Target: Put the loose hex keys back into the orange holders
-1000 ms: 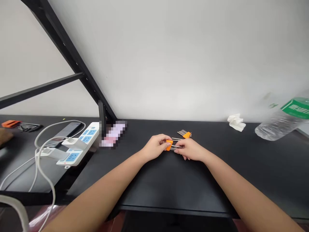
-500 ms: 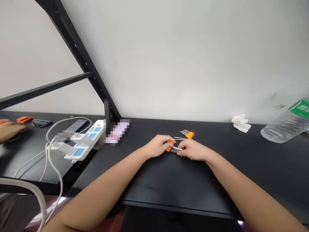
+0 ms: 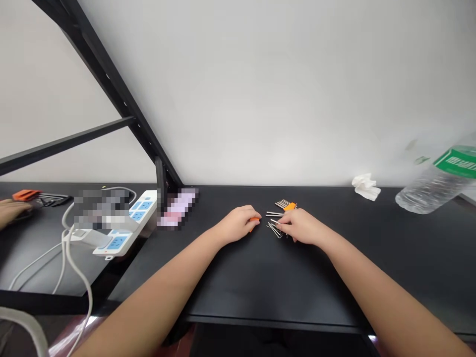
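Left of the fanned key set (image 3: 289, 206), the left hand (image 3: 238, 225) gripped the orange holder (image 3: 255, 219), now parted from the loose hex keys (image 3: 274, 229), newly splayed before the set. There, the right hand (image 3: 303, 226) pinched a metal rod (image 3: 275, 221).

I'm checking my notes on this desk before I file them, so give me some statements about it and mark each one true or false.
The left hand holds an orange holder. True.
The right hand is wrapped around the bottle. False: it is at the thin metal keys, well away from the bottle.
The crumpled tissue lies between the right hand and the bottle. True.
The bottle's label is red. False: it is green.
The power strip is white with blue socket panels. True.
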The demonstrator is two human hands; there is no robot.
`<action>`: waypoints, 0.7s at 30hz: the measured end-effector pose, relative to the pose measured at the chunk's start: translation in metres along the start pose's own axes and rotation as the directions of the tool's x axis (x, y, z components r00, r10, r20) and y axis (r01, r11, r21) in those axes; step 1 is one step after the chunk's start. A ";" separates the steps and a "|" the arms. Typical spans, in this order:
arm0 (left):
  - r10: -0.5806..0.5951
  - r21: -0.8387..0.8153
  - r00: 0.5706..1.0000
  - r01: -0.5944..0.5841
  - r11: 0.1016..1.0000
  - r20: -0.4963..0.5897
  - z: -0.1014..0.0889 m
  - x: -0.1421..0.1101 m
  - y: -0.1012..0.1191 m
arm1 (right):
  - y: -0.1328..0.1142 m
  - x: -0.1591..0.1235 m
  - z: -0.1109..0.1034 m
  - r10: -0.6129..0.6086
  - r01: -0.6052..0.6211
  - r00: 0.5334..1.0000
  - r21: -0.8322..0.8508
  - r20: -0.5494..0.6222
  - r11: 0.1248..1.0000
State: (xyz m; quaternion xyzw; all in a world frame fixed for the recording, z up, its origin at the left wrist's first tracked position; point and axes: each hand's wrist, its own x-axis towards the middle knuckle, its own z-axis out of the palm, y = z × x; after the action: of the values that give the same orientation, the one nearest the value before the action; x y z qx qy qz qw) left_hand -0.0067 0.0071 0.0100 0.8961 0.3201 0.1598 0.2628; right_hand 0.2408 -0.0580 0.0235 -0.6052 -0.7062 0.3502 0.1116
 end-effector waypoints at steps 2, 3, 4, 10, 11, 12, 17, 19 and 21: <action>-0.010 0.031 1.000 0.010 0.999 -0.008 -0.001 0.000 -0.003 | 0.002 0.000 0.000 -0.048 0.048 0.999 -0.006 -0.014 0.999; -0.019 0.048 1.000 0.019 0.999 -0.010 -0.002 0.000 -0.004 | 0.003 0.001 0.000 -0.073 0.072 0.997 -0.018 -0.021 0.997; -0.030 0.066 0.999 0.031 0.997 -0.013 -0.003 0.000 -0.005 | 0.004 0.001 0.000 -0.087 0.085 0.995 -0.045 -0.038 0.995; -0.104 0.110 0.995 0.104 0.988 -0.013 -0.012 -0.002 -0.009 | 0.006 0.003 -0.001 -0.125 0.106 0.988 -0.192 -0.091 0.976; -0.108 0.096 0.994 0.107 0.990 0.008 -0.015 -0.004 -0.008 | 0.006 0.002 -0.001 -0.133 0.114 0.987 -0.196 -0.085 0.974; -0.112 0.080 0.993 0.109 0.991 0.035 -0.018 -0.006 -0.008 | 0.006 0.002 -0.001 -0.138 0.120 0.987 -0.196 -0.080 0.973; -0.149 0.017 0.976 0.148 0.989 0.161 -0.033 -0.013 -0.005 | 0.006 0.001 -0.001 -0.126 0.105 0.987 -0.199 -0.095 0.974; -0.160 0.012 0.974 0.160 0.987 0.160 -0.035 -0.014 -0.006 | 0.005 0.001 -0.001 -0.111 0.087 0.989 -0.213 -0.101 0.973; -0.173 0.027 0.972 0.171 0.985 0.157 -0.036 -0.013 -0.009 | 0.005 0.001 -0.001 -0.069 0.045 0.993 -0.227 -0.096 0.973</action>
State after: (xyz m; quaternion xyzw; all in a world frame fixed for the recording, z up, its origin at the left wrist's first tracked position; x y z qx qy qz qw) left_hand -0.0369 0.0173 0.0325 0.8766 0.3755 0.0628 0.2943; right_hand 0.2448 -0.0565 0.0207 -0.6106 -0.7517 0.2329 0.0888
